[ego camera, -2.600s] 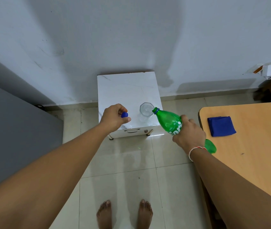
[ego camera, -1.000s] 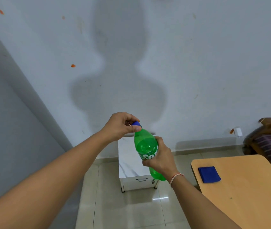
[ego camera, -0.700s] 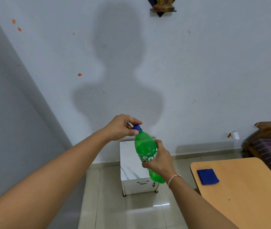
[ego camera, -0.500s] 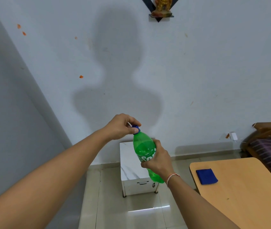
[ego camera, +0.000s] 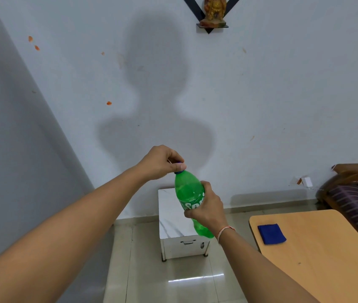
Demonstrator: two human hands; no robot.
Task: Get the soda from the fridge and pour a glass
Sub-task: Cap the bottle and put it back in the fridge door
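Since half a second ago almost nothing has shifted: the left hand [ego camera: 159,162] stays at the bottle's top and the view has tipped up slightly, so more of the figurine [ego camera: 214,9] on its small wall shelf shows, though its head is cut off by the upper edge. The left grip pinches the blue cap [ego camera: 179,169], which its fingertips mostly hide, so whether the cap is fully seated cannot be told. The right hand [ego camera: 207,207] wraps the middle of the green soda bottle [ego camera: 188,191], its grip clenched round the label, whose white lettering is partly covered. The bottle, of smooth translucent plastic, is held in the air, tilted slightly, in front of the white marble-patterned side table [ego camera: 169,215]; it hides part of that top, and no glass can be made out there. At right, a blue folded cloth [ego camera: 271,234] lies on the wooden worktop [ego camera: 318,248] with a rounded corner. Glossy floor tiles [ego camera: 173,281] reflect a light.
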